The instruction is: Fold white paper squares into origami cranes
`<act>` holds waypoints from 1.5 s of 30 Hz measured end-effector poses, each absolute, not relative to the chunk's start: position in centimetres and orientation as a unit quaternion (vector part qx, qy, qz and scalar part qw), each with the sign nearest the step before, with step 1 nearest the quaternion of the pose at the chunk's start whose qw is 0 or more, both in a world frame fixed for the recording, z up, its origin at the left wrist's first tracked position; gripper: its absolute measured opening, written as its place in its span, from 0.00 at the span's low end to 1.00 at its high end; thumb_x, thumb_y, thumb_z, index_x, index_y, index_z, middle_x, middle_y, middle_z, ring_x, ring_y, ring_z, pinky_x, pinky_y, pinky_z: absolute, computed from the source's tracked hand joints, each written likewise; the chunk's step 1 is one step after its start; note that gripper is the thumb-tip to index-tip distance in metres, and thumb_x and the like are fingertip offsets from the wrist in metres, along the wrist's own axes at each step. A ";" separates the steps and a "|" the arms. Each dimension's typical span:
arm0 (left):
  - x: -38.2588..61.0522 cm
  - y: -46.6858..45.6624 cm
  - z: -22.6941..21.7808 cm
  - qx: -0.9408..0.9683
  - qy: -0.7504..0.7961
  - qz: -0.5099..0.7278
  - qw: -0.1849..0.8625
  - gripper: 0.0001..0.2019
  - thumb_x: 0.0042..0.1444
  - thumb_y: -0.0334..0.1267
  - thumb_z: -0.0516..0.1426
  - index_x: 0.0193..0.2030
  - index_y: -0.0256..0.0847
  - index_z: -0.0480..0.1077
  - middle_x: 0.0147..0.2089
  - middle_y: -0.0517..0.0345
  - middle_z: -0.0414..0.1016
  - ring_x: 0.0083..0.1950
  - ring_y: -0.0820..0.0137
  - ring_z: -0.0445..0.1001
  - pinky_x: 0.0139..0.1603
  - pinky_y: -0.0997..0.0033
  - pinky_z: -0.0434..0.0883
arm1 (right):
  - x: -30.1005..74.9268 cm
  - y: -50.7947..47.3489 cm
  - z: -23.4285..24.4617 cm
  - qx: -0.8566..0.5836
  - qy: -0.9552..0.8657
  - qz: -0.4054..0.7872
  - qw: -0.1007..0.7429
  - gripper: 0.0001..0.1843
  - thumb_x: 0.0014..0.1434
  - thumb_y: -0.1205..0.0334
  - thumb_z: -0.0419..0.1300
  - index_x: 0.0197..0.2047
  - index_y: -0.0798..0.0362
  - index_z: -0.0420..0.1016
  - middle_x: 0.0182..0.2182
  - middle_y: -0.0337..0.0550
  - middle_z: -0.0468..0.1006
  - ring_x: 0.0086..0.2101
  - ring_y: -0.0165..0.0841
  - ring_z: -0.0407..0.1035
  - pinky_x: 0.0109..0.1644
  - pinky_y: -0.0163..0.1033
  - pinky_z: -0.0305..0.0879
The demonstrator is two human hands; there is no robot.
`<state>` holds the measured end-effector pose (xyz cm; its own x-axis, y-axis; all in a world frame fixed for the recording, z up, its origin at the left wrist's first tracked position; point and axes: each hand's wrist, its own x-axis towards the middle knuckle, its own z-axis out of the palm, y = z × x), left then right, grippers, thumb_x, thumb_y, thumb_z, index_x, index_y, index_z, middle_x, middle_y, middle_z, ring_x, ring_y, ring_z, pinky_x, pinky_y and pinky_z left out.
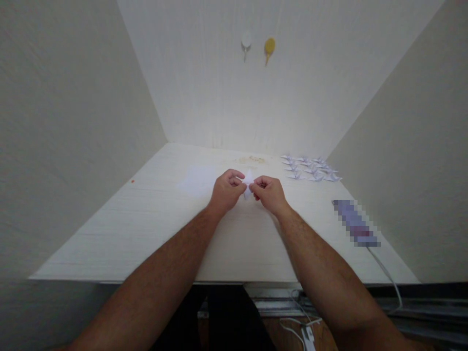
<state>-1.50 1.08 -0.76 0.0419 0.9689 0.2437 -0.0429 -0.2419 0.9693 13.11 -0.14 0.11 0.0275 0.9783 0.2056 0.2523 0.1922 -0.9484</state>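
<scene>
A small folded piece of white paper (248,183) is held just above the middle of the white table (153,229). My left hand (225,191) pinches its left side with curled fingers. On the paper's right side my right hand (269,194) pinches it too. Both hands touch each other's fingertips around the paper, which is mostly hidden by them.
Several small folded paper figures (310,168) lie in rows at the back right. A flat sheet of paper (197,181) lies left of my hands. A blurred-out flat device (355,223) with a cable rests at the right edge. Two hooks (258,46) hang on the wall.
</scene>
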 end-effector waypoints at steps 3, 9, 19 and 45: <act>-1.6 1.1 -0.8 0.565 0.406 0.551 0.460 0.14 0.40 0.32 0.63 0.36 0.39 0.68 0.24 0.63 0.72 0.23 0.75 0.69 0.25 0.75 0.63 | 13.2 -0.2 0.0 -0.531 -0.589 0.363 0.490 0.08 0.47 0.59 0.62 0.23 0.54 0.70 0.14 0.34 0.69 0.16 0.25 0.61 0.19 0.31 0.55; -1.2 1.2 -0.9 0.537 0.398 0.562 0.488 0.15 0.39 0.30 0.63 0.36 0.39 0.65 0.23 0.64 0.72 0.23 0.74 0.70 0.28 0.74 0.66 | 13.2 -0.3 -0.1 -0.511 -0.604 0.356 0.498 0.07 0.46 0.63 0.62 0.22 0.55 0.69 0.13 0.33 0.67 0.15 0.24 0.58 0.18 0.30 0.52; -1.6 1.2 -1.3 0.460 0.385 0.526 0.603 0.15 0.40 0.40 0.65 0.34 0.36 0.70 0.29 0.58 0.74 0.28 0.73 0.72 0.31 0.71 0.70 | 13.5 0.3 -1.0 -0.476 -0.549 0.447 0.521 0.10 0.48 0.58 0.65 0.27 0.56 0.72 0.16 0.37 0.71 0.17 0.26 0.63 0.19 0.32 0.60; -1.7 0.9 -1.4 0.512 0.370 0.485 0.604 0.14 0.47 0.43 0.64 0.33 0.37 0.68 0.29 0.55 0.77 0.30 0.66 0.79 0.27 0.70 0.74 | 13.1 0.2 -1.0 -0.507 -0.608 0.235 0.564 0.03 0.54 0.63 0.58 0.30 0.53 0.69 0.21 0.35 0.73 0.21 0.26 0.64 0.25 0.32 0.59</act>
<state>-1.70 0.92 -1.44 0.2553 0.9655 0.0504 -0.2077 0.0038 0.9782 13.15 0.17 -1.04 0.1498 0.8814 0.4479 0.3516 0.3760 -0.8573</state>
